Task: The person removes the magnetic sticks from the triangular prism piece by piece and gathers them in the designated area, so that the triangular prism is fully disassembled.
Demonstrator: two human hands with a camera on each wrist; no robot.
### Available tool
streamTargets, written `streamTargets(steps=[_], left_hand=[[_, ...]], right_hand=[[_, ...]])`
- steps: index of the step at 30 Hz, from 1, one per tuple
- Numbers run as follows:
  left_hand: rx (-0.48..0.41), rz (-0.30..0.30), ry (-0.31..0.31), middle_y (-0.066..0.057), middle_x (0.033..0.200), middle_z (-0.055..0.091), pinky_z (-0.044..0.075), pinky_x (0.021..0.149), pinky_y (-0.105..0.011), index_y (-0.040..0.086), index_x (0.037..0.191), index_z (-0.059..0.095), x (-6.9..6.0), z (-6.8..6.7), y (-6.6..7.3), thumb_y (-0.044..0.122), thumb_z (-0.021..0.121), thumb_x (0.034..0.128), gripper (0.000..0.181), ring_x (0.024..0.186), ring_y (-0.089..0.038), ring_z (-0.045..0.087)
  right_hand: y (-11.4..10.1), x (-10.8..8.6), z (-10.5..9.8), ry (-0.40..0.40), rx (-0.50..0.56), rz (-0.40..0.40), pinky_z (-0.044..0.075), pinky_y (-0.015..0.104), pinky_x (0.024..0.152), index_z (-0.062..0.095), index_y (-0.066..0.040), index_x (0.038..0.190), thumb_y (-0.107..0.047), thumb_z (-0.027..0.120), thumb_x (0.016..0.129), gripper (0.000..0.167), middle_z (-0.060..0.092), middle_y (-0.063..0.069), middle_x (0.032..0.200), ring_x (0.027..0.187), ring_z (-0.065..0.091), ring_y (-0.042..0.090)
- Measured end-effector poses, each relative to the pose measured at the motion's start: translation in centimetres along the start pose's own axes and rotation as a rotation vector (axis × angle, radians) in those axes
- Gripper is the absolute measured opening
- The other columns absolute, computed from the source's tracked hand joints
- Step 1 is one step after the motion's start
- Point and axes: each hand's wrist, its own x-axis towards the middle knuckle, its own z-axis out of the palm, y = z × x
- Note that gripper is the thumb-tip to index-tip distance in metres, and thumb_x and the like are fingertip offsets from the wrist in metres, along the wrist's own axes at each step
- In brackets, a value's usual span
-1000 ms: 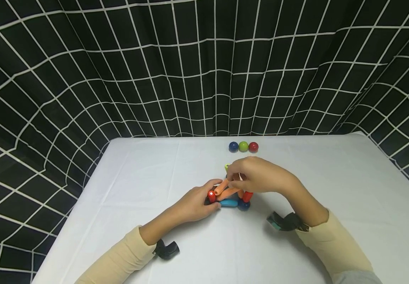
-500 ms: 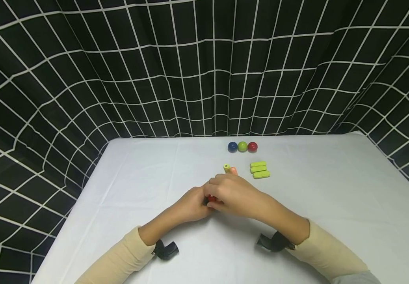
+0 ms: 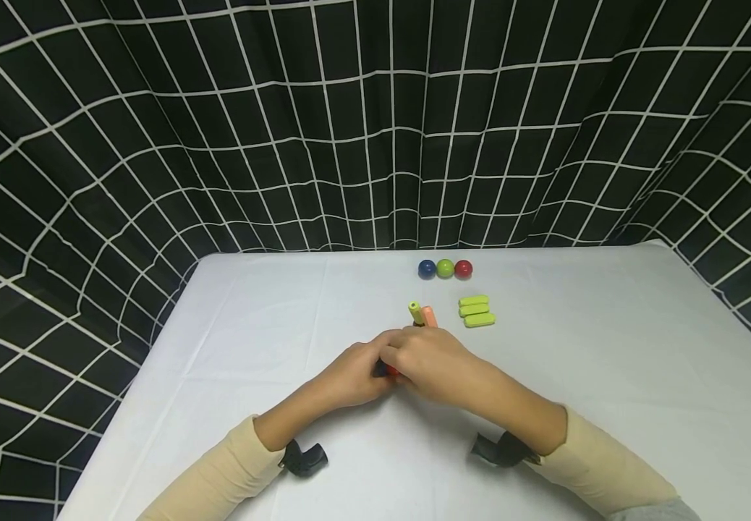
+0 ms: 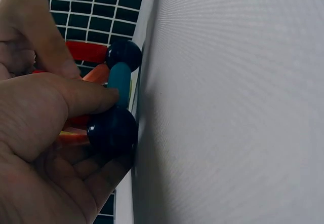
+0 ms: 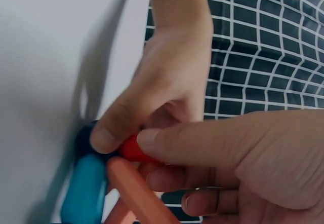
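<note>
A small frame of magnetic sticks and balls stands on the white tabletop, mostly covered by both hands in the head view. My left hand [image 3: 356, 373] grips its near left corner, with the thumb by a dark blue ball [image 4: 112, 130] and the turquoise stick [image 4: 119, 79]. My right hand [image 3: 437, 365] pinches a red stick [image 5: 135, 149] that rises from that ball. Orange sticks [image 5: 136, 188] slant beside it. Another dark blue ball [image 4: 124, 55] ends the turquoise stick. A lime stick [image 3: 416, 312] and an orange stick [image 3: 429, 317] poke out behind the right hand.
Three lime sticks [image 3: 476, 311] lie side by side to the right of the frame. Farther back sit a blue ball [image 3: 427, 269], a green ball [image 3: 445, 268] and a red ball [image 3: 463, 269] in a row. A black gridded curtain [image 3: 375, 145] surrounds the table [image 3: 271, 311].
From above the frame's middle, my right hand has moved left and nearer to meet my left hand at the red stick. The three lime sticks became uncovered. My left hand has stayed put.
</note>
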Motion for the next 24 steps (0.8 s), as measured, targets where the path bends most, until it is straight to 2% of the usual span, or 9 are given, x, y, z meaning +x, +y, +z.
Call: streamTargets(steps=[7, 10, 11, 14, 17, 18, 21, 24], left_hand=[[0.008, -0.004, -0.005, -0.004, 0.122, 0.068, 0.05, 0.091, -0.034, 0.01, 0.147, 0.044, 0.0, 0.2, 0.0, 0.018, 0.075, 0.0894, 0.066, 0.104, -0.014, 0.063], [-0.001, -0.006, -0.01, -0.001, 0.117, 0.069, 0.05, 0.086, -0.029, 0.01, 0.147, 0.044, 0.0, 0.2, 0.0, 0.014, 0.076, 0.088, 0.067, 0.094, -0.01, 0.061], [-0.002, -0.002, -0.01, -0.001, 0.112, 0.069, 0.05, 0.082, -0.028, 0.01, 0.143, 0.048, 0.0, 0.2, 0.0, 0.012, 0.076, 0.0872, 0.062, 0.088, -0.01, 0.06], [0.009, -0.003, -0.008, 0.001, 0.098, 0.067, 0.047, 0.073, -0.027, 0.009, 0.133, 0.052, 0.0, 0.1, 0.0, 0.008, 0.074, 0.0861, 0.052, 0.077, -0.011, 0.055], [0.025, -0.015, -0.012, 0.001, 0.098, 0.068, 0.05, 0.077, -0.03, 0.01, 0.131, 0.052, 0.1, 0.1, 0.0, 0.01, 0.075, 0.088, 0.049, 0.083, -0.011, 0.06], [0.034, -0.02, -0.015, 0.001, 0.101, 0.069, 0.05, 0.08, -0.031, 0.011, 0.136, 0.049, 0.1, 0.0, 0.0, 0.013, 0.075, 0.0889, 0.054, 0.086, -0.011, 0.061], [0.047, -0.042, -0.028, 0.0, 0.109, 0.07, 0.051, 0.084, -0.035, 0.013, 0.146, 0.043, 0.2, 0.0, 0.1, 0.018, 0.076, 0.0901, 0.065, 0.092, -0.012, 0.064], [0.055, -0.05, -0.029, -0.003, 0.113, 0.069, 0.051, 0.085, -0.036, 0.015, 0.151, 0.04, 0.3, 0.1, 0.2, 0.021, 0.076, 0.0904, 0.07, 0.095, -0.013, 0.064]], right_hand=[[0.2, 0.1, 0.3, -0.041, -0.018, -0.035, 0.051, 0.029, 0.074, 0.069, -0.008, 0.082, -0.001, 0.084, 0.073, 0.019, 0.063, -0.001, 0.079, 0.078, 0.06, 0.016], [0.2, 0.1, -0.2, -0.063, 0.077, -0.02, 0.051, 0.029, 0.075, 0.068, -0.011, 0.083, -0.002, 0.083, 0.076, 0.019, 0.061, -0.004, 0.08, 0.079, 0.059, 0.013], [0.2, 0.1, -0.4, -0.066, 0.123, -0.011, 0.051, 0.028, 0.075, 0.069, -0.012, 0.085, -0.004, 0.083, 0.077, 0.018, 0.061, -0.006, 0.08, 0.079, 0.058, 0.011], [0.5, 0.1, -1.6, -0.02, 0.256, 0.012, 0.049, 0.027, 0.074, 0.07, -0.014, 0.089, -0.008, 0.081, 0.082, 0.014, 0.062, -0.009, 0.082, 0.077, 0.056, 0.007], [1.3, -0.1, -2.8, 0.036, 0.35, 0.023, 0.048, 0.024, 0.067, 0.071, -0.015, 0.092, -0.011, 0.079, 0.084, 0.012, 0.061, -0.011, 0.082, 0.072, 0.053, 0.005], [1.6, -0.3, -3.2, 0.046, 0.369, 0.035, 0.047, 0.024, 0.064, 0.071, -0.014, 0.092, -0.012, 0.079, 0.084, 0.012, 0.061, -0.012, 0.081, 0.069, 0.052, 0.004], [2.7, -0.7, -4.2, 0.048, 0.43, 0.074, 0.046, 0.022, 0.056, 0.069, -0.012, 0.094, -0.011, 0.083, 0.082, 0.018, 0.06, -0.011, 0.077, 0.062, 0.05, 0.004], [3.8, -1.2, -4.7, 0.031, 0.466, 0.131, 0.049, 0.023, 0.055, 0.068, -0.01, 0.097, -0.007, 0.085, 0.08, 0.024, 0.064, -0.009, 0.08, 0.063, 0.054, 0.006]])
